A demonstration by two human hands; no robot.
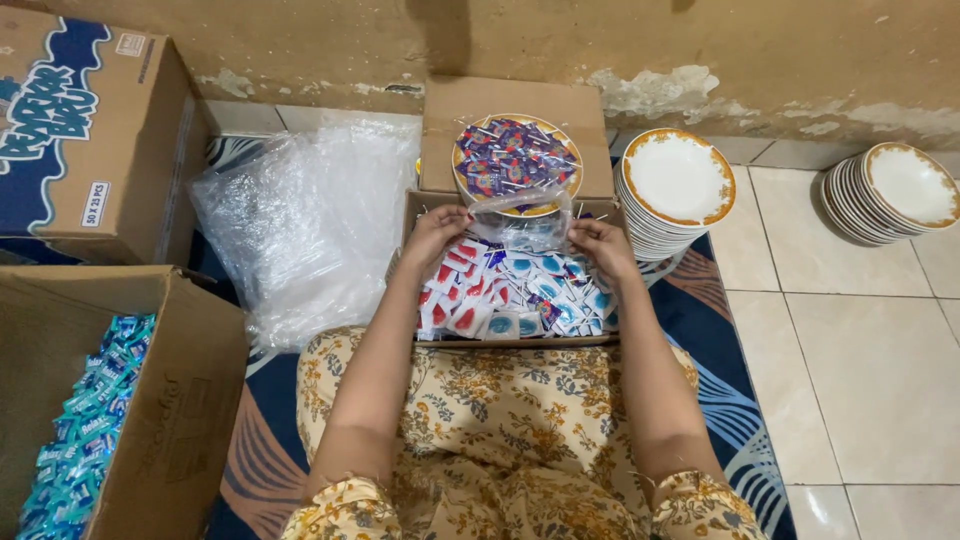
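At the far left, on the floor, stood a large brown-and-blue printed cardboard carton, and below it an open brown cardboard box held a heap of small blue sachets. Just right of these, a crumpled pile of clear plastic bags lay on the blue patterned mat. In the middle, against the person's lap, sat a shallow open cardboard tray filled with red, white and blue sachets. The left hand and the right hand were raised over the tray's far edge, each pinching one side of a small clear plastic bag, fingers clenched on its rim so that it hung stretched between them. Beyond the bag, on a flat brown cardboard flap, rested a gold-rimmed white plate piled with purple and red wrapped sweets. To the right, at the mat's far edge, rose a stack of gold-rimmed white plates, and farther right, on the pale floor tiles, leaned a second stack of white plates near the wall.
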